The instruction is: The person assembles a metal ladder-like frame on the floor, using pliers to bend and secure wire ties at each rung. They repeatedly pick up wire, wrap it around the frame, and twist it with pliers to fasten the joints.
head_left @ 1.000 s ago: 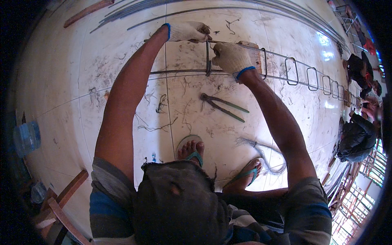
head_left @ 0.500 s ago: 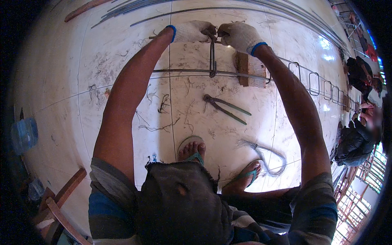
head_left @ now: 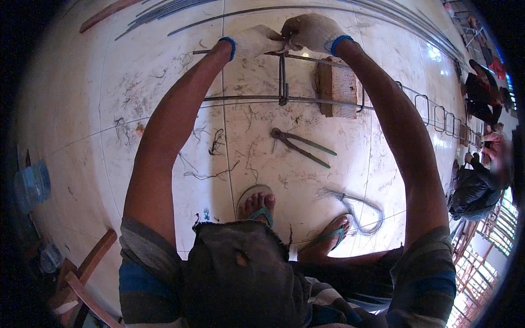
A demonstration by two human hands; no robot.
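Observation:
Both my hands wear pale knit gloves with blue cuffs and meet at the upper corner of a bent steel stirrup (head_left: 283, 79). My left hand (head_left: 257, 42) is closed beside that corner, over the far steel bar (head_left: 309, 58). Its fingers pinch something too small to make out. My right hand (head_left: 313, 33) is closed against the left fingertips, its back turned up, hiding what it grips. The stirrup's lower end reaches the near steel bar (head_left: 240, 98). A wooden block (head_left: 337, 90) sits by the two bars, on the right.
On the tiled floor between me and the bars lie end-cutting pincers (head_left: 301, 147), a looped bundle of thin wire (head_left: 369, 218) and wire scraps (head_left: 217, 141). Long steel rods (head_left: 175, 13) lie farther off. More stirrups (head_left: 437, 118) line the bars rightward. People (head_left: 478, 186) sit at far right.
My right hand has rolled over and shifted left, closer against the left fingers. The left hand stays at the stirrup corner. The view has shifted slightly.

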